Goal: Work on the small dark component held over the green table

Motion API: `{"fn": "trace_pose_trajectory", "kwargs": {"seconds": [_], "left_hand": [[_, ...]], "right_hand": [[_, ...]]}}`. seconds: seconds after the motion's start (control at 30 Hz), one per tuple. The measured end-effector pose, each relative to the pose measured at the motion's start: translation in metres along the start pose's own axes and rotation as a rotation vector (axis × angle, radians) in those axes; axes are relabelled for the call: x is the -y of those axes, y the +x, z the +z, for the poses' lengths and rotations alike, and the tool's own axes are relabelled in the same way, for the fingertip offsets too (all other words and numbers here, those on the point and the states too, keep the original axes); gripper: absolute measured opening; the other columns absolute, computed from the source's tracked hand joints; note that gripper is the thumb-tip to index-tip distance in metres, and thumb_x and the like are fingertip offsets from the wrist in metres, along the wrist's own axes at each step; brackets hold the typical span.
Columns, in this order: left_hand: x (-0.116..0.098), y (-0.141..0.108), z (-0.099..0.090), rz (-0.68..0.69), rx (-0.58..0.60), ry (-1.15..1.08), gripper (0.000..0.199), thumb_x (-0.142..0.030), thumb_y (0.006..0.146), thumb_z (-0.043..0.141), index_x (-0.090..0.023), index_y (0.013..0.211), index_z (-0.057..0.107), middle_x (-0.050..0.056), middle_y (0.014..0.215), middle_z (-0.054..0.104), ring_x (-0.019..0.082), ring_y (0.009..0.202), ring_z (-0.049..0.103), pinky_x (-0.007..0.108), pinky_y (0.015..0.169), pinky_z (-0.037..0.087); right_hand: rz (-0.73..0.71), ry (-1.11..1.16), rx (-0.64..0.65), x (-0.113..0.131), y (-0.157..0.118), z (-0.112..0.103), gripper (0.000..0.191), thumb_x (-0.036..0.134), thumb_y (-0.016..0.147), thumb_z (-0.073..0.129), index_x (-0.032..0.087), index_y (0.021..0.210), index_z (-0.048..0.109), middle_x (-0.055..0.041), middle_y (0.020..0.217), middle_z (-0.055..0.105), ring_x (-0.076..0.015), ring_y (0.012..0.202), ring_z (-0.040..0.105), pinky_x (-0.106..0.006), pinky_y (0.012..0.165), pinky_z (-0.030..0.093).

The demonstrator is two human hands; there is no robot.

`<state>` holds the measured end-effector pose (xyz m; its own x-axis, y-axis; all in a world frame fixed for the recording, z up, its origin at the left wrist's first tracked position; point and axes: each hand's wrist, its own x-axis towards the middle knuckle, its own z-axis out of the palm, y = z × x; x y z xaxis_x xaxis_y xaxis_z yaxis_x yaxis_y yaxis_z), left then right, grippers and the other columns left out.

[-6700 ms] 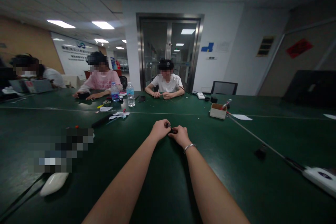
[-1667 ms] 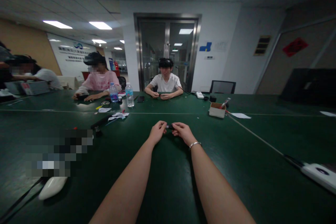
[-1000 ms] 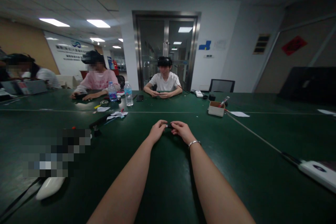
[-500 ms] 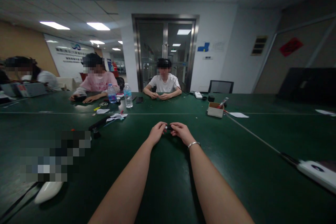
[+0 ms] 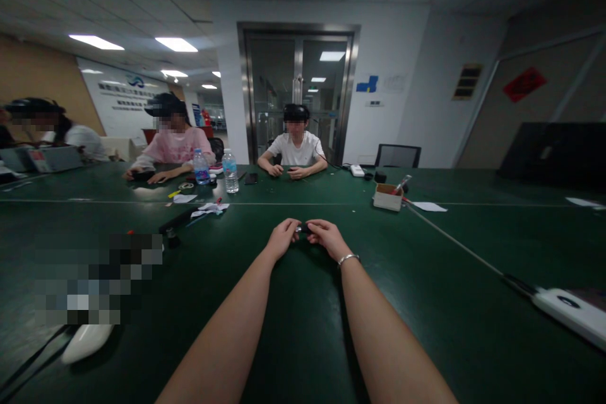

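Over the middle of the green table [image 5: 312, 328], my two hands meet fingertip to fingertip at a small black object with a silver end [image 5: 303, 229]. Its silver end is pinched by my left hand [image 5: 283, 238], fingers closed. The black part sits between the thumb and fingers of my right hand [image 5: 326, 237], also closed; a silver bracelet [image 5: 349, 259] circles that wrist. Fingers cover much of the object, and its exact kind is too small to make out.
Beyond my hands stand a small box [image 5: 388, 197] with items in it and two water bottles [image 5: 230, 172]. Paper scraps [image 5: 208, 209] lie to the left. A white device [image 5: 568, 309] with a cable is at right. A person in white [image 5: 298, 148] sits opposite; others sit at left.
My hands keep their pinch on the small black object with almost no movement. The hands of the person opposite have drawn slightly apart.
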<state>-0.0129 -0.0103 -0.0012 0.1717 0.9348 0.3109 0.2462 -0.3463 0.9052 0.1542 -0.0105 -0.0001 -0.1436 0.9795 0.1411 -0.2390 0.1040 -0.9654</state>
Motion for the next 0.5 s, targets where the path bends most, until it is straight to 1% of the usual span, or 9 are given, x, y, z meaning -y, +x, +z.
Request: {"fn": "trace_pose_trajectory", "kwargs": {"seconds": [0.13,0.2,0.27,0.33,0.43,0.5], "left_hand": [[0.0003,-0.0003,0.0012,0.033,-0.019,-0.010,0.030,-0.036,0.080,0.050,-0.017,0.099,0.062,0.003,0.079,0.062,0.013,0.070,0.057,0.024,0.064,0.044],[0.0006,-0.0005,0.0020,0.030,-0.023,-0.037,0.029,-0.036,0.081,0.048,-0.016,0.098,0.062,0.004,0.078,0.062,0.013,0.067,0.057,0.025,0.063,0.045],[0.0005,-0.0009,0.0023,0.042,-0.026,-0.062,0.028,-0.034,0.080,0.051,-0.015,0.097,0.062,0.003,0.076,0.062,0.014,0.067,0.058,0.026,0.064,0.046],[-0.0004,-0.0015,0.0016,0.073,-0.041,-0.092,0.027,-0.030,0.075,0.059,-0.015,0.097,0.062,0.004,0.078,0.063,0.014,0.073,0.060,0.028,0.071,0.047],[-0.0033,-0.0022,-0.0009,0.101,-0.047,-0.145,0.027,-0.025,0.068,0.067,-0.014,0.092,0.063,0.007,0.086,0.065,0.016,0.081,0.061,0.031,0.080,0.047],[-0.0050,-0.0021,-0.0032,0.096,-0.045,-0.165,0.024,-0.023,0.066,0.068,-0.014,0.087,0.064,0.008,0.089,0.066,0.017,0.083,0.062,0.032,0.083,0.047]], "right_hand": [[0.003,-0.011,-0.012,0.0007,-0.0005,0.0003,0.022,0.021,0.071,0.071,0.010,0.090,0.065,-0.0029,0.063,0.065,-0.0087,0.050,0.061,-0.016,0.047,0.052],[0.006,-0.006,-0.012,0.0014,-0.0011,0.0010,0.022,0.021,0.071,0.071,0.011,0.089,0.065,-0.0032,0.063,0.065,-0.0086,0.050,0.060,-0.017,0.046,0.051],[0.002,-0.015,-0.015,0.0020,-0.0013,0.0016,0.022,0.022,0.071,0.071,0.011,0.088,0.064,-0.0029,0.062,0.064,-0.0085,0.049,0.060,-0.016,0.045,0.050],[-0.006,-0.055,-0.020,0.0023,-0.0009,0.0018,0.022,0.026,0.071,0.071,0.011,0.085,0.063,-0.0015,0.057,0.062,-0.0077,0.045,0.057,-0.015,0.041,0.047],[0.001,-0.154,-0.024,0.0030,-0.0004,0.0015,0.027,0.037,0.076,0.065,0.011,0.077,0.060,0.0010,0.049,0.056,-0.0054,0.036,0.048,-0.013,0.032,0.037],[0.015,-0.189,-0.011,0.0045,-0.0012,0.0011,0.028,0.039,0.078,0.062,0.011,0.079,0.059,0.0015,0.050,0.055,-0.0044,0.032,0.045,-0.013,0.029,0.033]]}}
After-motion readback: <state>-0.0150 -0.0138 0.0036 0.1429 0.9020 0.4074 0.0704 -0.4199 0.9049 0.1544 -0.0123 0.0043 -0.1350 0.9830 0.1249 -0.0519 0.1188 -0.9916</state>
